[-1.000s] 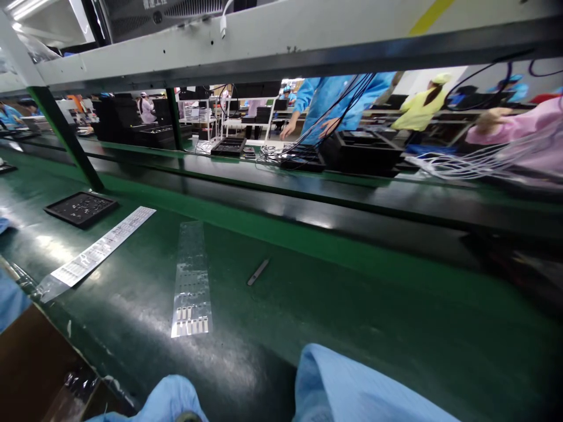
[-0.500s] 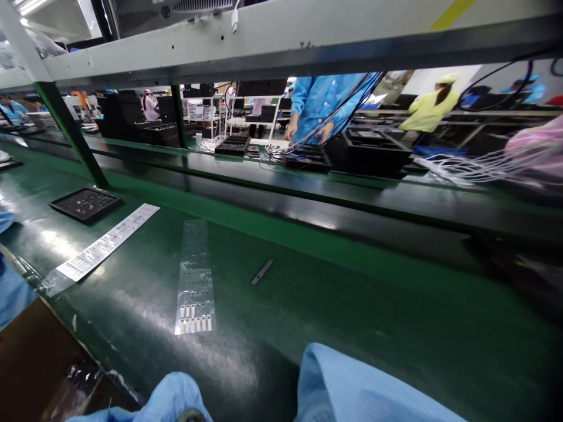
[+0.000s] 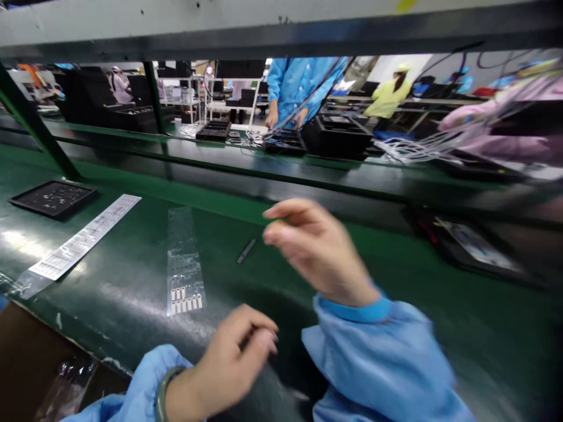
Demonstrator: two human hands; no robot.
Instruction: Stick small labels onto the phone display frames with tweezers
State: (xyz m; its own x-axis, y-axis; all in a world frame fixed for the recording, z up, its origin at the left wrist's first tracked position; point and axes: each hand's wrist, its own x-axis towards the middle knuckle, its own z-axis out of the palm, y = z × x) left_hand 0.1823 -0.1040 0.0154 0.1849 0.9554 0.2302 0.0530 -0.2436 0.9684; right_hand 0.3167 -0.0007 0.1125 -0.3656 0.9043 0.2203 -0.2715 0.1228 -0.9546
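Observation:
My left hand (image 3: 229,357) hovers low over the green bench, fingers loosely bent and slightly apart, with nothing visible in it; a bangle circles its wrist. Higher and to the right, my right hand (image 3: 319,249) is raised, a gap showing between thumb and forefinger, and no held thing can be seen. Left of it lies a slim grey tool (image 3: 246,251), its kind unclear. A clear plastic strip (image 3: 185,266) with rows of small pale stickers lies flat left of both hands. Further left is a long white sheet of labels (image 3: 88,237).
A black tray (image 3: 53,199) with small parts sits at the far left. At the right is a dark tray (image 3: 475,243) with a device-like item. A green post (image 3: 35,123) and an overhead beam (image 3: 264,29) frame the bench. A co-worker in blue (image 3: 299,88) stands opposite.
Both my hands have come into view from below, the right one reaching furthest forward. The view has shifted, and the dark tray at the right shows more plainly.

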